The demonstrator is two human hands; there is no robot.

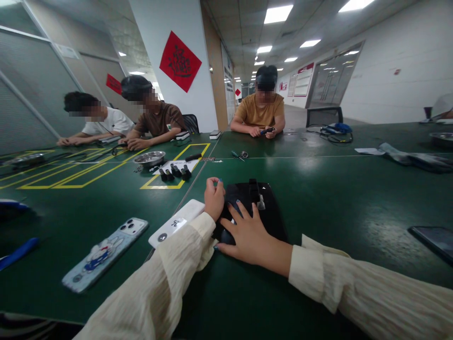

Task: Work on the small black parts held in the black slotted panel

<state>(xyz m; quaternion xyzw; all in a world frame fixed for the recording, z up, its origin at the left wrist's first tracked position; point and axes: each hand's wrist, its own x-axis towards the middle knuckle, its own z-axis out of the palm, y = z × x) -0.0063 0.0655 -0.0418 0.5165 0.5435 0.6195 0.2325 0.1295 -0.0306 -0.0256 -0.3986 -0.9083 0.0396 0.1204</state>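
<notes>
A flat, glossy black object with rounded corners lies on the green table in front of me; I cannot tell its kind. My right hand rests on its near left part, fingers spread, partly covering it. At its left edge is my left hand, fingers curled together; whatever they hold, if anything, is hidden. A small black block stands on the object's far part beside a silvery patch. Beneath my left wrist, partly hidden by the sleeve, lies a white device with a numbered label.
A phone in a blue cartoon case lies at left, another phone at far right. Black cylindrical parts, a metal bowl and a small tool are farther off. A person sits opposite; two others sit at left.
</notes>
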